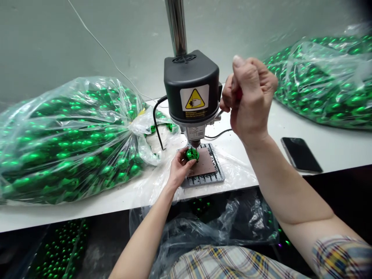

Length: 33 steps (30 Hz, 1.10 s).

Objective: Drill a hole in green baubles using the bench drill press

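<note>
Under the chuck of a small black drill press, my left hand pinches a shiny green round piece between thumb and fingers. The piece rests over a brownish board on the slotted grey base plate. The drill bit comes down right at the piece; whether it touches cannot be seen. Raised at the machine's right side, my right hand is closed around a feed handle, whose reddish grip shows only slightly between the fingers.
A big clear bag of shiny green pieces lies left on the white table, another bag at the right back. A phone lies at right. Below the table edge hangs clear plastic. Dark shavings surround the base.
</note>
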Motion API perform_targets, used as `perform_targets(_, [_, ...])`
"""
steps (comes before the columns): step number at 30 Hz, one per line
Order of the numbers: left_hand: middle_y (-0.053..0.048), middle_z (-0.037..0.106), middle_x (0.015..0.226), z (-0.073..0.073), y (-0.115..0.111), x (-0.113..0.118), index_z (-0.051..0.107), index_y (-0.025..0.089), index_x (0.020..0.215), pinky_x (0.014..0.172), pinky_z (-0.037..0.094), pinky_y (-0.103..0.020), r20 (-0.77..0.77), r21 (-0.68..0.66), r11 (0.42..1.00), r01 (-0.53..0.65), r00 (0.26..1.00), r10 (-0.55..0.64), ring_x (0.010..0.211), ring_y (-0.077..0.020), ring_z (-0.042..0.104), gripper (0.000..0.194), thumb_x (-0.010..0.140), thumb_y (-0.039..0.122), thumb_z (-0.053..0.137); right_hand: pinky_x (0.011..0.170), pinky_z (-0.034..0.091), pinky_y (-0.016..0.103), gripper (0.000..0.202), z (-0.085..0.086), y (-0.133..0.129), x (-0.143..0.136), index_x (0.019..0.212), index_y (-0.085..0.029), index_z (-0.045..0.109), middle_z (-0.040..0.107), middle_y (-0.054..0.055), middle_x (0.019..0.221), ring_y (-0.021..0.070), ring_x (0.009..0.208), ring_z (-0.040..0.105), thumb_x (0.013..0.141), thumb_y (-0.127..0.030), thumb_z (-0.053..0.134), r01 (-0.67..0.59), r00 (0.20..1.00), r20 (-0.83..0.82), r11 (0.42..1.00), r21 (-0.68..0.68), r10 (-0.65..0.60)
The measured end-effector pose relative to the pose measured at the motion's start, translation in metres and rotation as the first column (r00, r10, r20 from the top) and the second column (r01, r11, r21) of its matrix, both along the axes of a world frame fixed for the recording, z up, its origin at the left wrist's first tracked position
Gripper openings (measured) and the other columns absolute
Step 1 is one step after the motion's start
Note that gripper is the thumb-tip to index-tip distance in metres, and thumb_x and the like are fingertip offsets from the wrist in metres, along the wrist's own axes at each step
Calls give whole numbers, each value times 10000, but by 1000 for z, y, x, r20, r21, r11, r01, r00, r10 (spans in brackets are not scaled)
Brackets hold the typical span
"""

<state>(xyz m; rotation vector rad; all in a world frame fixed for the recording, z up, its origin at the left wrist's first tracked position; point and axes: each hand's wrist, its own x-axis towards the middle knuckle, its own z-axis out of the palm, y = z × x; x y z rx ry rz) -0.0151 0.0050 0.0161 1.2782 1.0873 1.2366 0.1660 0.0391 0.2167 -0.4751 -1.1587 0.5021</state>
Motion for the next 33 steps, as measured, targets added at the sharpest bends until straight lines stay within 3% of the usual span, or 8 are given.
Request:
perform_targets(9, [-119,687,1287,-15,-8,14,609,217,1285,1080,525,-446,-106,105,992,71,993,-60,1201,-275,670,579,766,313,847,298,216,298,653,1,4,1,562,-245,340,320,-74,441,70,342,255,669,-760,726,-58,996,-71,998,34,60])
perform_targets(16, [-98,701,1219,-16,-11,21,619,227,1247,1016,536,-400,-118,97,995,8,993,4,1136,-247,678,509,802,354,832,308,225,289,639,1,2,0,575,-241,323,318,-70,442,70,350,253,776,-694,726,-27,999,-46,1000,10,27])
perform_targets(20, [-94,700,1187,-15,-12,26,619,217,1216,998,533,-387,-76,108,993,-37,996,45,1112,-237,676,499,780,301,847,318,209,298,557,-4,-3,2,561,-238,379,359,-71,445,73,354,280,800,-507,805,-79,993,-87,995,59,84])
perform_targets(27, [-89,693,1171,-15,-14,27,614,206,1202,1000,523,-375,-44,137,989,-52,997,59,1109,-225,670,500,771,270,861,388,231,288,472,-20,-24,1,559,-215,391,361,-67,452,68,379,322,905,-265,709,-63,994,-83,993,95,71])
perform_targets(33, [-90,697,1173,-14,-14,26,615,208,1192,994,526,-379,-50,146,988,-55,997,63,1113,-234,669,510,758,276,874,428,226,270,554,-39,-35,-2,534,-191,278,253,-60,463,50,403,250,924,-274,663,-9,997,-78,989,147,21])
